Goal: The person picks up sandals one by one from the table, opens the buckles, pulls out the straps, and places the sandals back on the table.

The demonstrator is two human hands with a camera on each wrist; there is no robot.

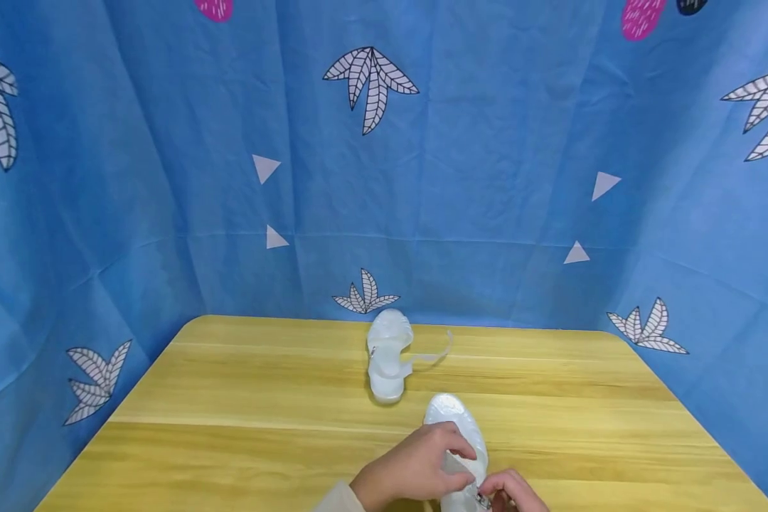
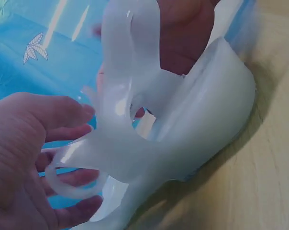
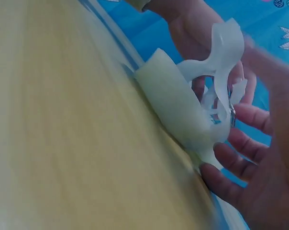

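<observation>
A translucent white sandal (image 1: 446, 410) lies on the wooden table, its raised strap (image 2: 131, 57) standing up over the sole. My left hand (image 1: 422, 462) is on the sandal's left side, thumb and fingers curved about its front straps. In the left wrist view, a thin strap loop (image 2: 70, 191) curls past those fingers. On the opposite side, my right hand (image 3: 259, 158) has its fingertips at the small metal buckle (image 3: 232, 114), holding the sandal's side. The thumb of that hand is blurred near the top of the raised strap.
Farther back on the table (image 1: 262, 398) lies a matching white sandal (image 1: 387, 387), its loose ankle strap (image 1: 432, 357) stretched out to the right. A blue patterned curtain (image 1: 486, 163) hangs behind and along both sides of the table.
</observation>
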